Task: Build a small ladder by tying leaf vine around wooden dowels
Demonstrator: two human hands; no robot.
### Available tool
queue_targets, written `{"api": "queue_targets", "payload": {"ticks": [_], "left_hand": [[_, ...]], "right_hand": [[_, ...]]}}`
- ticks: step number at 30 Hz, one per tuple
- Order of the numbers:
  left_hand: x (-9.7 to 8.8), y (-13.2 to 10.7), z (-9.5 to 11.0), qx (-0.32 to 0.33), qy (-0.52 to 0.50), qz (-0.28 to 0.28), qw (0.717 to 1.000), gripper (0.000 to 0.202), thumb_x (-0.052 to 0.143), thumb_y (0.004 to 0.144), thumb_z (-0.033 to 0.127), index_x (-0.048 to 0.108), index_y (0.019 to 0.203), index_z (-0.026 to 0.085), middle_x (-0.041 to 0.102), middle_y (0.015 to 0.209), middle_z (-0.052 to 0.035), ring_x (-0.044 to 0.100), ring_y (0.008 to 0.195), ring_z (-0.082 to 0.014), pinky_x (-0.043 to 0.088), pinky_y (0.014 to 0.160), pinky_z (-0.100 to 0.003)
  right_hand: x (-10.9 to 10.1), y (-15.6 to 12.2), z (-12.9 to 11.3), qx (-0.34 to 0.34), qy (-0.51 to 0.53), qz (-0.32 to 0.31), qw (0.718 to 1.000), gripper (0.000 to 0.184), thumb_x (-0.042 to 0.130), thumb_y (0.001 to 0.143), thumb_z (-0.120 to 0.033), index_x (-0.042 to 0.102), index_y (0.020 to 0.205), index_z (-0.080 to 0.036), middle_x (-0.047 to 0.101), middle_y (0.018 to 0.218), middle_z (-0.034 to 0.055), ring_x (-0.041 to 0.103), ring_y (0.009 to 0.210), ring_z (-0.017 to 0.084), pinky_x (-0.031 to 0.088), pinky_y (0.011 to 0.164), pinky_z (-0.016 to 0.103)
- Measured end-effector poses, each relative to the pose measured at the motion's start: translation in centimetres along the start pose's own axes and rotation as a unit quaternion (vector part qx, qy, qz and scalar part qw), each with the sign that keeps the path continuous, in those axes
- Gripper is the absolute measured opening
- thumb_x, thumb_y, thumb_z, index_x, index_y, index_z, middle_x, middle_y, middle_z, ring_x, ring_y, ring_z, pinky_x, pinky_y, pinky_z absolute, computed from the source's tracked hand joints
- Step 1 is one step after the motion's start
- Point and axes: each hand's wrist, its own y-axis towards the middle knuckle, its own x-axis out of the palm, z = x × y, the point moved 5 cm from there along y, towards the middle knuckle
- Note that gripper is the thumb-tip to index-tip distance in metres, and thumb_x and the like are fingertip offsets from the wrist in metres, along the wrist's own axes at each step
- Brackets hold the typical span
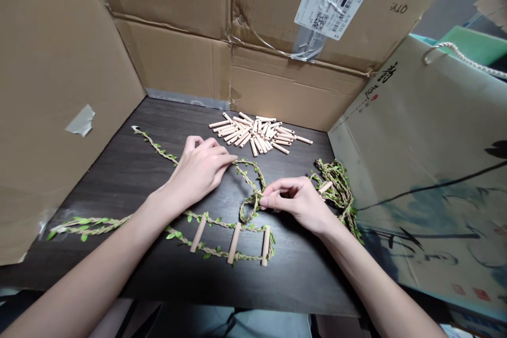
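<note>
A braided twine with green leaves [249, 180] runs between my two hands and forms loops above the dark table [158, 274]. My left hand [204, 166] pinches it at the upper end of a loop. Thumb and forefinger of my right hand [291, 198] are closed on the twine where it crosses itself. Just below lies a small rope ladder, with wooden rungs [234, 243] threaded between two strands of the leafy twine. Beneath my left forearm the strands are hidden.
A pile of short wooden dowels with holes [257, 132] lies at the back. Bundled leafy twine with a dowel [336, 185] sits at the right, against a paper bag [435, 158]. Cardboard walls [178, 58] stand behind and at the left.
</note>
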Motion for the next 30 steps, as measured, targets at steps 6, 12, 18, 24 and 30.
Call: {"api": "queue_targets", "payload": {"ticks": [6, 12, 18, 24, 30], "left_hand": [[0.4, -0.4, 3.8, 0.135, -0.09, -0.04, 0.986, 0.031, 0.053, 0.101, 0.02, 0.072, 0.124, 0.026, 0.062, 0.148, -0.0077, 0.05, 0.139, -0.0265, 0.022, 0.121, -0.054], [1.1, -0.3, 2.6, 0.117, -0.05, -0.046, 0.991, 0.026, 0.05, 0.103, 0.022, 0.076, 0.103, 0.023, 0.074, 0.127, -0.0066, 0.058, 0.127, -0.0265, 0.019, 0.122, -0.058], [-0.8, -0.2, -0.4, 0.011, 0.073, 0.022, 0.997, 0.03, 0.048, 0.099, 0.022, 0.076, 0.091, 0.019, 0.077, 0.116, -0.0089, 0.063, 0.116, -0.0303, 0.026, 0.117, -0.063], [-2.4, -0.2, -2.1, -0.101, 0.144, 0.043, 0.984, 0.031, 0.048, 0.094, 0.023, 0.076, 0.082, 0.018, 0.079, 0.106, -0.0103, 0.065, 0.108, -0.0347, 0.032, 0.11, -0.065], [-3.5, -0.6, -2.7, -0.184, 0.154, 0.038, 0.97, 0.029, 0.049, 0.092, 0.025, 0.077, 0.082, 0.021, 0.08, 0.099, -0.0103, 0.067, 0.102, -0.0347, 0.038, 0.104, -0.061]], "right_hand": [[0.0, 0.0, 0.2, -0.001, 0.019, -0.013, 1.0, 0.03, 0.088, 0.079, -0.045, 0.081, 0.086, -0.017, 0.078, 0.08, 0.0044, 0.065, 0.069, 0.015, 0.049, 0.068, 0.027], [0.0, 0.0, 0.1, 0.008, 0.04, -0.021, 0.999, 0.03, 0.089, 0.078, -0.044, 0.081, 0.086, -0.017, 0.079, 0.081, 0.0043, 0.068, 0.073, 0.016, 0.051, 0.072, 0.028], [0.0, 0.0, 0.3, 0.015, 0.056, -0.034, 0.998, 0.027, 0.091, 0.077, -0.04, 0.08, 0.086, -0.016, 0.079, 0.08, 0.0048, 0.068, 0.07, 0.014, 0.051, 0.071, 0.026], [0.0, 0.0, 0.3, 0.015, 0.053, -0.04, 0.998, 0.026, 0.091, 0.077, -0.038, 0.081, 0.085, -0.016, 0.079, 0.078, 0.0048, 0.065, 0.067, 0.013, 0.048, 0.068, 0.025], [0.1, 0.0, 0.1, 0.019, 0.045, -0.047, 0.998, 0.026, 0.09, 0.079, -0.039, 0.08, 0.085, -0.016, 0.078, 0.077, 0.0047, 0.061, 0.066, 0.012, 0.045, 0.065, 0.025]]}}
